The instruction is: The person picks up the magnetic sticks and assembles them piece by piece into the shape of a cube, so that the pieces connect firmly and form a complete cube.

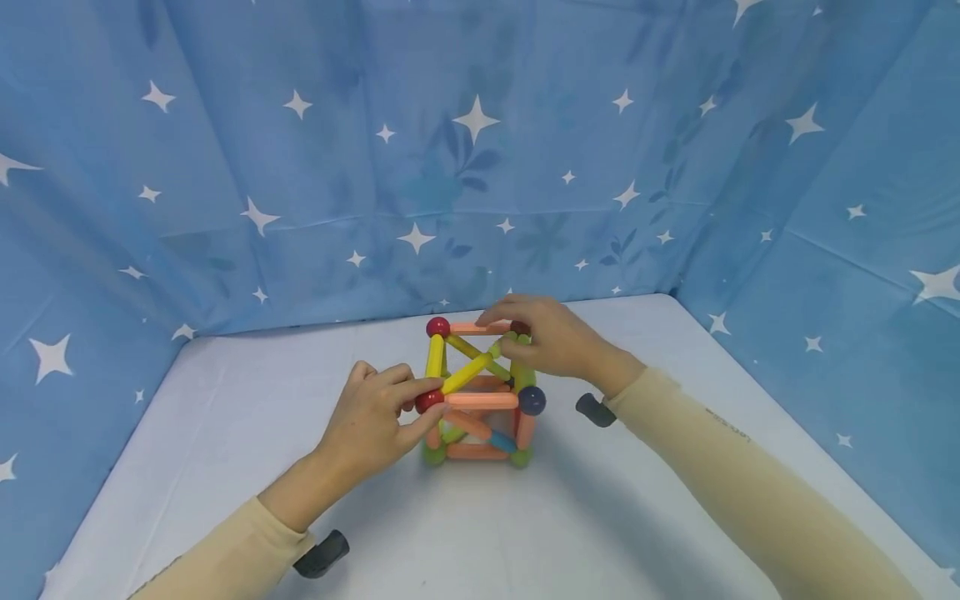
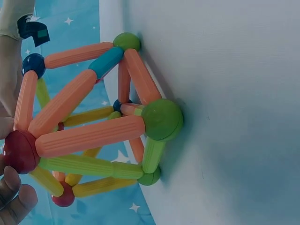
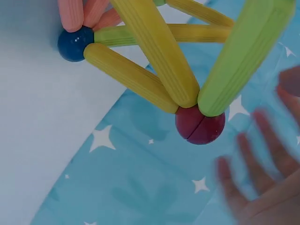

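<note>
A cube-shaped frame of magnetic sticks and balls stands on the white table, with orange, yellow and green sticks [image 1: 480,401]. My left hand [image 1: 371,417] pinches the red ball [image 2: 21,152] at its near left top corner between thumb and fingers. From that ball a yellow diagonal stick [image 1: 465,373] crosses the top. Over the far right top corner is my right hand [image 1: 558,337], partly covering a dark red ball [image 3: 200,124]. In the right wrist view its fingers [image 3: 262,176] are spread, blurred and apart from that ball. A dark blue ball [image 1: 532,401] forms the near right top corner.
Green balls [image 1: 521,457] sit at the frame's near bottom corners, on the white table [image 1: 480,533]. Blue curtains [image 1: 337,167] with white stars rise behind and at both sides. Black wrist devices [image 1: 321,554] hang below both sleeves.
</note>
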Demonstrator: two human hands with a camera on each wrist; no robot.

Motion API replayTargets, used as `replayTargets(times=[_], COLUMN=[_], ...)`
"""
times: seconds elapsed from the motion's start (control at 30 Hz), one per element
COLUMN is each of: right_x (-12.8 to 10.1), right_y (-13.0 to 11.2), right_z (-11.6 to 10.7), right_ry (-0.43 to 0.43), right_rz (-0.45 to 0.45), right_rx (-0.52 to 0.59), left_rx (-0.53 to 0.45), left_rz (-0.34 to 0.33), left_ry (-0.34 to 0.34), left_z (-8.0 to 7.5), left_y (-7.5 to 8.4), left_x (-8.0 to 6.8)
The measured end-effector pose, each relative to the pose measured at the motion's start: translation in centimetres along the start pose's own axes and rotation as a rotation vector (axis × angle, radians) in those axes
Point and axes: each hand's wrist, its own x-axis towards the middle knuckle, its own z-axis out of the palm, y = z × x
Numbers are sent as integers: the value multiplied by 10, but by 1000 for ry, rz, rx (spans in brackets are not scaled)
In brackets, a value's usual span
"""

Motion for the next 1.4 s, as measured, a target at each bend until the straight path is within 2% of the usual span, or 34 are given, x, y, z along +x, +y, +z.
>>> replayTargets(times=[0.23, 0.37, 0.6, 1.13, 1.3, 1.4], right_x=[0, -3, -6, -15, -20, -21], right_y=[20, 29, 35, 41, 43, 42], right_z=[-5, -1, 6, 16, 18, 19], right_ry=[-35, -39, -32, 58, 60, 45], right_rz=[293, 408, 405, 371, 374, 393], right_rx=[48, 124, 175, 335, 361, 384], left_rx=[-42, -96, -157, -181, -198, -256], left_rz=[-37, -41, -33, -1, -15, -58], left_ry=[4, -8, -30, 17, -27, -80], left_z=[-2, -5, -10, -7, -11, -15], left_y=[-2, -5, -9, -6, -5, -6], left_x=[-4, -5, -7, -14, -14, -13])
